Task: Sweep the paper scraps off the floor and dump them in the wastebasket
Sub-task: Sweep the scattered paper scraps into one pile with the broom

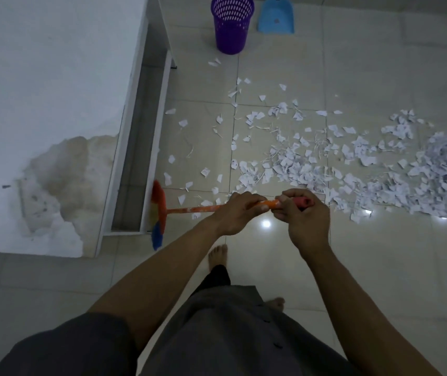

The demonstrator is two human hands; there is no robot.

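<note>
Here, left hand (240, 213) and right hand (305, 218), fingers (246, 198) clamped on the broom (189, 210); head left, scraps (352, 169) right and far.

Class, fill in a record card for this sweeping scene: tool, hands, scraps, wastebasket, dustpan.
Tool: broom, orange handle, head lying left of the hands.
Hands: left hand and right hand both grip the handle; right nearer its end.
Scraps: paper scraps scattered over the tiled floor, thickest at right.
Wastebasket: purple wastebasket, upright, beyond the scraps.
Dustpan: blue dustpan, just right of the wastebasket.
</note>
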